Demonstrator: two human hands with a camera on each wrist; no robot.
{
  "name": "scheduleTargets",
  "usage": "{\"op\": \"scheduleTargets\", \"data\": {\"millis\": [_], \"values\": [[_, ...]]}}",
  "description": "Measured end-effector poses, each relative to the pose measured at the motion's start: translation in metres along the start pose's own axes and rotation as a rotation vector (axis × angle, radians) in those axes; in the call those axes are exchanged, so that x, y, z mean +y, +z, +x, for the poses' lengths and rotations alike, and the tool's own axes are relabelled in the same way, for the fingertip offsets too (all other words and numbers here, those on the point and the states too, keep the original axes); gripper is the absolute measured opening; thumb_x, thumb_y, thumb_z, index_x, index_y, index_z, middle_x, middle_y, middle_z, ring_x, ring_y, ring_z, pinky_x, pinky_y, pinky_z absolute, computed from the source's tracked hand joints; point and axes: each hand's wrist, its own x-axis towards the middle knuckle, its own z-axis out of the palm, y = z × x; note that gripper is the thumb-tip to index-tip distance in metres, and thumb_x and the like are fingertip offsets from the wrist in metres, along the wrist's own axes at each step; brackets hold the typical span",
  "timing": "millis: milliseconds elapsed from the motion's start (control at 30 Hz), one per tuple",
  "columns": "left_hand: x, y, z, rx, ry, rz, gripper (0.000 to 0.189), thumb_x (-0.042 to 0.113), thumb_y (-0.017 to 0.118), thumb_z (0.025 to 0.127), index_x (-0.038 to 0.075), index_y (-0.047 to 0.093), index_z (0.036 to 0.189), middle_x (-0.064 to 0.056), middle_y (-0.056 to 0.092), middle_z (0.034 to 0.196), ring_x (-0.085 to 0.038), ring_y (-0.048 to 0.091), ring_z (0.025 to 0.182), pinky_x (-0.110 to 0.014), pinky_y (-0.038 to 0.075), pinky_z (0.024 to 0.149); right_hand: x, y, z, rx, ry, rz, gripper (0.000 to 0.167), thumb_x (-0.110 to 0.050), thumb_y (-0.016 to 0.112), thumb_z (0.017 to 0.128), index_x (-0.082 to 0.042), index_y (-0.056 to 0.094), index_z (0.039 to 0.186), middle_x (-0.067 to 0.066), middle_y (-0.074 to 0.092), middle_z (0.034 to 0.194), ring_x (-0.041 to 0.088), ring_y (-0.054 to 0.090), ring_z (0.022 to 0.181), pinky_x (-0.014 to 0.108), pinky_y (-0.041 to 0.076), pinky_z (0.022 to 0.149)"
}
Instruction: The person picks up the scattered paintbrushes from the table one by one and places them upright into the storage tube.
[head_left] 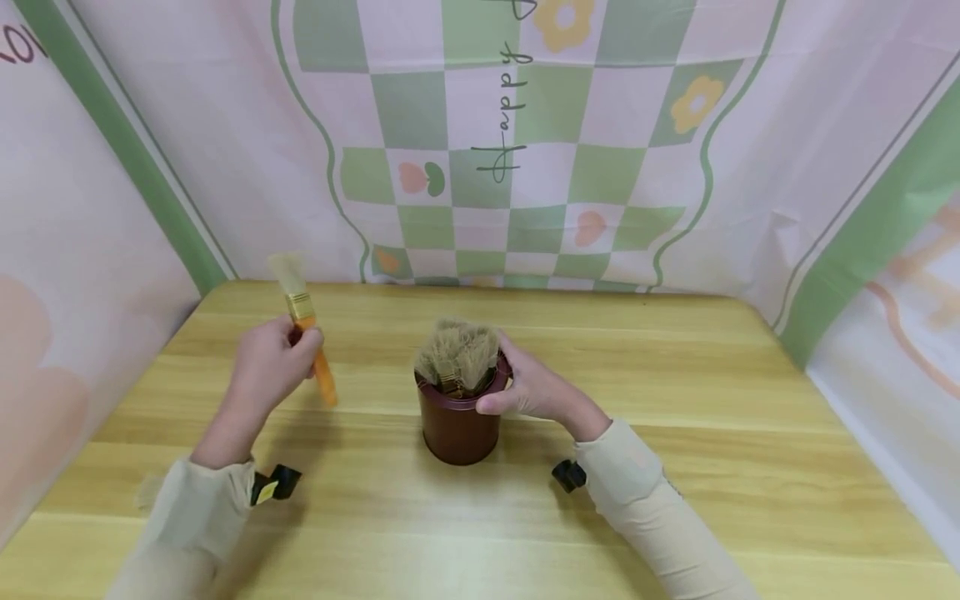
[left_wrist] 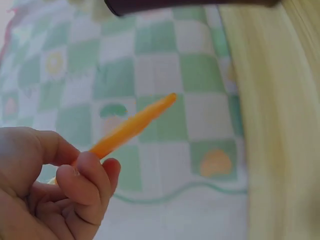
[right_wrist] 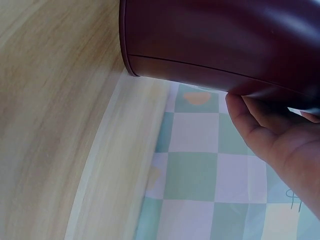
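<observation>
In the head view, my left hand (head_left: pixel 273 362) grips a paintbrush (head_left: pixel 324 379) by its orange handle. Its pale bristles point up and away, above the left part of the table. The left wrist view shows thumb and fingers pinching the handle (left_wrist: pixel 132 126). A dark reddish-brown can (head_left: pixel 459 429) stands upright near the middle of the table. Several more paintbrushes (head_left: pixel 457 354) are in it, bristles up, their handles hidden inside. My right hand (head_left: pixel 536 385) holds the can's right side near the rim, thumb in front; in the right wrist view its fingers (right_wrist: pixel 245 120) touch the wall.
The wooden table (head_left: pixel 637 517) reaches back to a curtain (head_left: pixel 480 125) with green and white checks. Fabric also hangs at both sides. A small pale thing (head_left: pixel 148 490), too faint to identify, lies beside the left sleeve. Each wrist carries a black camera.
</observation>
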Motion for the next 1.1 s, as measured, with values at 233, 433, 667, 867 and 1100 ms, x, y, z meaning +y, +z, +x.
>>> {"op": "scheduleTargets", "data": {"millis": [233, 433, 667, 867, 1100], "values": [[0.028, 0.001, -0.009, -0.050, 0.094, -0.110, 0.031, 0.025, 0.047, 0.099, -0.002, 0.062, 0.092, -0.011, 0.064, 0.069, -0.011, 0.056, 0.053, -0.024, 0.047, 0.047, 0.000, 0.001, 0.001, 0.001, -0.029, 0.013, 0.118, -0.063, 0.079, 0.065, -0.011, 0.019, 0.151, 0.020, 0.040, 0.145, 0.035, 0.041, 0.134, 0.050, 0.033, 0.111], [0.037, -0.007, -0.019, -0.091, 0.166, -0.184, 0.031, 0.025, 0.051, 0.100, -0.004, 0.062, 0.100, -0.014, 0.066, 0.077, -0.009, 0.060, 0.057, -0.024, 0.053, 0.053, 0.000, -0.001, 0.003, -0.027, -0.023, 0.008, 0.117, -0.065, 0.077, 0.065, -0.012, 0.018, 0.151, 0.019, 0.042, 0.144, 0.033, 0.042, 0.133, 0.050, 0.035, 0.110], [0.060, -0.004, -0.029, -0.090, 0.329, -0.352, 0.020, 0.016, 0.055, 0.098, -0.002, 0.062, 0.096, -0.016, 0.065, 0.074, -0.011, 0.061, 0.057, -0.028, 0.054, 0.054, -0.005, -0.004, 0.006, -0.035, -0.017, -0.017, 0.118, -0.067, 0.076, 0.065, -0.014, 0.017, 0.152, 0.018, 0.043, 0.142, 0.031, 0.045, 0.131, 0.049, 0.038, 0.108], [0.080, 0.010, -0.027, -0.136, 0.448, -0.457, 0.014, 0.007, 0.056, 0.096, -0.005, 0.062, 0.096, -0.016, 0.066, 0.074, -0.010, 0.061, 0.058, -0.029, 0.055, 0.054, -0.004, -0.002, 0.004, -0.006, -0.006, -0.020, 0.120, -0.063, 0.078, 0.065, -0.013, 0.015, 0.153, 0.018, 0.042, 0.145, 0.033, 0.044, 0.132, 0.051, 0.037, 0.109], [0.090, 0.024, -0.025, -0.127, 0.573, -0.446, 0.008, 0.000, 0.057, 0.094, -0.007, 0.062, 0.092, -0.013, 0.061, 0.068, -0.008, 0.056, 0.056, -0.025, 0.051, 0.051, -0.003, 0.001, 0.002, -0.012, -0.027, 0.014, 0.115, -0.059, 0.079, 0.067, -0.013, 0.017, 0.152, 0.018, 0.044, 0.141, 0.032, 0.046, 0.128, 0.048, 0.040, 0.106]]}}
